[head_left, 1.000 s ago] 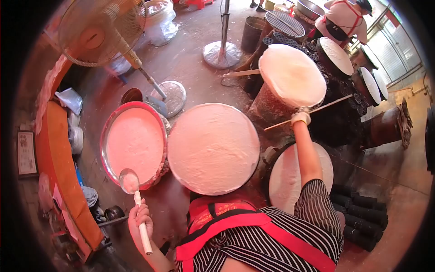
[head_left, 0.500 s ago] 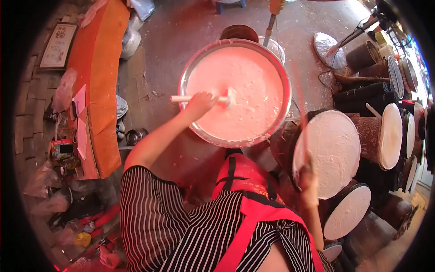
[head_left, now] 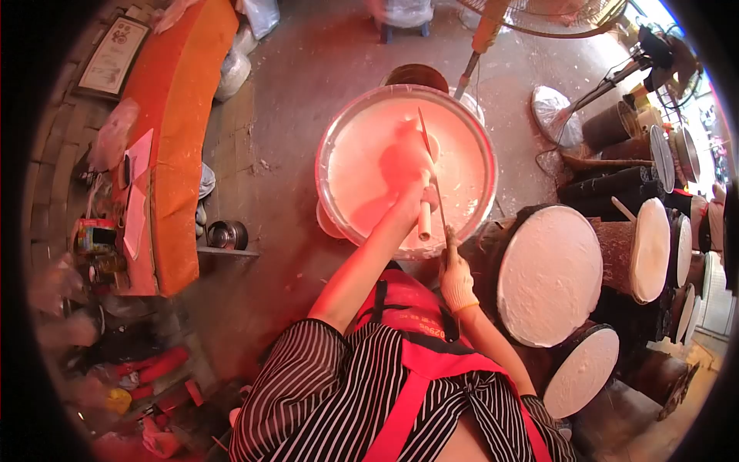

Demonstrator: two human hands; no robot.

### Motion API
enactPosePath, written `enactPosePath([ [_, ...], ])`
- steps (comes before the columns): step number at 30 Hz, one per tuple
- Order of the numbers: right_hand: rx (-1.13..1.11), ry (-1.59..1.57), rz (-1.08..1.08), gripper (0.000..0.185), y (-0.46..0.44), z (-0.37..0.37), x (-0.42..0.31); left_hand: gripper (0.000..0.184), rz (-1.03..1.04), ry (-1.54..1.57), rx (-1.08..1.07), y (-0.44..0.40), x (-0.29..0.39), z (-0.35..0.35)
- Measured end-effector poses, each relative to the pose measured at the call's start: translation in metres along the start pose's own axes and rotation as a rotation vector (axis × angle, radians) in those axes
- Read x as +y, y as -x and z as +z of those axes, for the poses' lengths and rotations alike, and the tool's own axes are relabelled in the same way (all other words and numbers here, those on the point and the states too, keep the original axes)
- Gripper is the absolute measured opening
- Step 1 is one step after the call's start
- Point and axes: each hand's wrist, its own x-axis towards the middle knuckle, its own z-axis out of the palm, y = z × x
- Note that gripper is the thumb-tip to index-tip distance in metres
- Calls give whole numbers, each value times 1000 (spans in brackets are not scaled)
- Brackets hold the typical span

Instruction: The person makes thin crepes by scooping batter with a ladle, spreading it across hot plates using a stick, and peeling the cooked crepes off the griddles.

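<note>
A wide metal basin (head_left: 322, 173) holds thick pale batter (head_left: 369, 165), tinted pink by the light. Over it my bare left hand (head_left: 422, 199) is closed around the pale handle of a tool (head_left: 425, 225); its head, above the batter, is not clear. My right hand (head_left: 456, 281), in a light glove, grips the near end of a long thin flat blade (head_left: 435, 173). The blade reaches out over the basin, close beside the left hand's tool; whether the two touch I cannot tell. Right of my gloved hand stands a drum with a round white-coated top (head_left: 550, 273).
More round white-coated tops (head_left: 583, 369) stand along the right. A fan (head_left: 562, 19) is at the top, and a bag-covered stand base (head_left: 556, 115) lies on the floor. On the left are an orange-covered counter (head_left: 185, 138) and a metal pot (head_left: 228, 234).
My right hand has moved from beside the drum top to the basin's near rim, bringing the blade over the batter. My left hand has shifted right, turning its tool's handle toward me.
</note>
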Motion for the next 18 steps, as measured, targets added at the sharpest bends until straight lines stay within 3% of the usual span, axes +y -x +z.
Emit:
enactPosePath([
  [3, -1, -41, -24, 69, 47, -40, -5, 19, 120, 78, -276, 60, -41, 44],
  [8, 296, -155, -355, 65, 86, -90, -8, 24, 236, -167, -472, 176, -98, 135],
  [11, 260, -183, -387, 63, 101, -146, -36, 34, 295, -276, -482, 256, -132, 190],
  [13, 334, -145, -470, 61, 100, -175, -46, 35, 427, -477, -548, 301, -144, 217],
  [16, 428, -149, -565, 60, 102, -227, -65, 36, 888, -908, -400, 368, -162, 259],
  [18, 593, -125, -660, 64, 105, -250, -76, 39, 1008, -1149, -329, 400, -149, 269],
])
